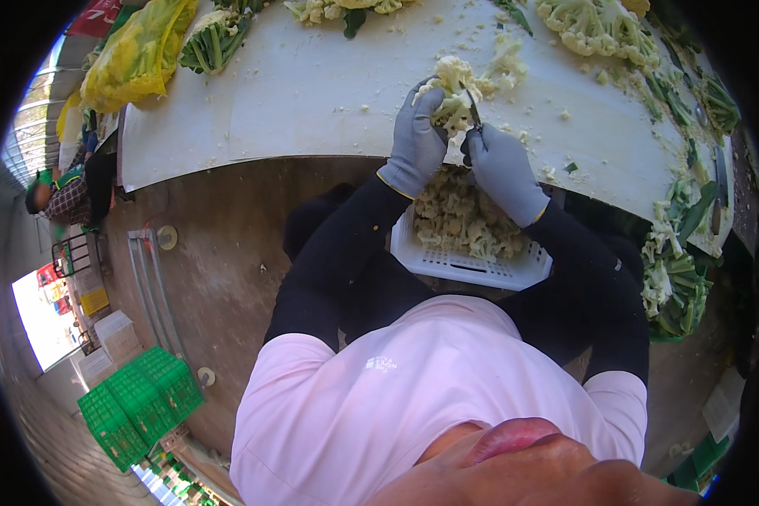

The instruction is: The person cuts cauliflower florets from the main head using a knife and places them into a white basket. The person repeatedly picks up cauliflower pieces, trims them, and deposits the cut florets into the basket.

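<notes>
My gloved left hand (420, 136) grips a cauliflower piece (453, 88) above the near edge of the white table (278, 107). In my gloved right hand (505, 169) is a small knife (472, 106), its dark blade against the florets. Just beyond the held piece, another pale cauliflower piece (506, 62) lies on the table. Below both hands, a white plastic basket (474, 273) holds many cut cauliflower florets (462, 221). My right hand and forearm hide part of the basket.
At the right, a cauliflower head (598, 28), trimmed leaves (677, 284) and a larger knife (721, 177) lie on or by the table edge. A yellow mesh bag (136, 60) sits at the far left. Green crates (140, 405) are stacked on the floor; a person (69, 190) sits at left.
</notes>
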Demonstrator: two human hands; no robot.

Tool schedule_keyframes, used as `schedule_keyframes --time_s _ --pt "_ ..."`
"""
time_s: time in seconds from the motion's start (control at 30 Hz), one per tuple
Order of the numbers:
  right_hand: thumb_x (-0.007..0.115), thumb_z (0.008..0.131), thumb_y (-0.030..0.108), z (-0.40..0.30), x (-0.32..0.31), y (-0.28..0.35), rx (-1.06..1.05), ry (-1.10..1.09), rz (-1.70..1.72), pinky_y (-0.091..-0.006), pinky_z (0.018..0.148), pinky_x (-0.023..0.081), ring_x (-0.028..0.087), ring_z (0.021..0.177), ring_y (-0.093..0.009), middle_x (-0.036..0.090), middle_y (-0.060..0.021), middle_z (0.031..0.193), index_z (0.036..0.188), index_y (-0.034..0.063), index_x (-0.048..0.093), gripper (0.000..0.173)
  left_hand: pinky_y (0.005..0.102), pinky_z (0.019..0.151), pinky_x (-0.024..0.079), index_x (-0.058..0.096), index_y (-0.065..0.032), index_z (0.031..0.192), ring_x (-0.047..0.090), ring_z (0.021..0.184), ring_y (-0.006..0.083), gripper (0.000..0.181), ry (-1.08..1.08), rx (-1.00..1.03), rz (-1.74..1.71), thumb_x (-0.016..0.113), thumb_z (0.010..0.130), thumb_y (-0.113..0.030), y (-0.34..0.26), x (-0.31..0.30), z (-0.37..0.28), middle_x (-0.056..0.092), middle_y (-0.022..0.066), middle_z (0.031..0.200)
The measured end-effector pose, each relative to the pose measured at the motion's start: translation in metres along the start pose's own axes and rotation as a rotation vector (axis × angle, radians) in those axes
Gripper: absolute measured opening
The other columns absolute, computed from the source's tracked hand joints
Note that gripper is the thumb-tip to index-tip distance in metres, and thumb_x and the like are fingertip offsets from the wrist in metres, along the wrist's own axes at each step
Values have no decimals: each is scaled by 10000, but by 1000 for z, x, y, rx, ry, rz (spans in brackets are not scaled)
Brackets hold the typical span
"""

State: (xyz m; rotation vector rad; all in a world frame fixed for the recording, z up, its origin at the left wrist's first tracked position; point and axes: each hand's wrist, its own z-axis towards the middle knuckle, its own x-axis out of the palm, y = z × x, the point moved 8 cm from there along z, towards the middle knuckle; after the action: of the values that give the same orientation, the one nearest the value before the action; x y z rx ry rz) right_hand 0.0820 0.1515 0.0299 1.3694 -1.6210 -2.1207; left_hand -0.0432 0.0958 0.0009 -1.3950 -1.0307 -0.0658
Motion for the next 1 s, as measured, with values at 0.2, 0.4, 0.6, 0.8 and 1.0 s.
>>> schedule_keyframes --time_s 0.2,0.4,0.6,0.8,1.0 --pt "497 997 235 12 27 -12 103 181 16 -481 666 522 651 692 -401 662 -234 752 939 -19 648 301 342 881 560 555 25 1201 647 1000 199 290 -42 7 62 466 999 -164 0 -15 -13 621 120 1121" --pt "458 1034 250 -10 36 -10 438 597 382 -307 531 524 642 605 -158 680 -85 799 939 5 655 328 308 894 561 582 27 1219 649 1030 171 305 19 -105 217 490 984 -145 -8 -39 -35 630 113 1128" --pt "481 1028 233 -34 5 -51 460 583 54 -354 565 514 628 606 -224 660 -118 720 940 0 656 304 412 943 558 529 73 1259 654 1059 299 329 52 -268 -22 464 1031 -155 -9 -59 -43 624 174 1226" --pt "525 987 245 -29 6 28 -97 339 -383 -516 721 492 629 834 -456 656 -270 860 955 2 635 270 347 890 551 586 54 1203 662 1004 243 296 163 -136 597 515 1013 -161 -19 -46 -59 657 133 1115" --pt "511 999 237 -32 24 -23 112 533 -118 -405 623 519 644 658 -306 664 -166 763 952 4 646 273 302 896 499 612 40 1192 611 1020 183 350 436 -232 547 557 958 -215 2 -35 -60 645 117 1117"
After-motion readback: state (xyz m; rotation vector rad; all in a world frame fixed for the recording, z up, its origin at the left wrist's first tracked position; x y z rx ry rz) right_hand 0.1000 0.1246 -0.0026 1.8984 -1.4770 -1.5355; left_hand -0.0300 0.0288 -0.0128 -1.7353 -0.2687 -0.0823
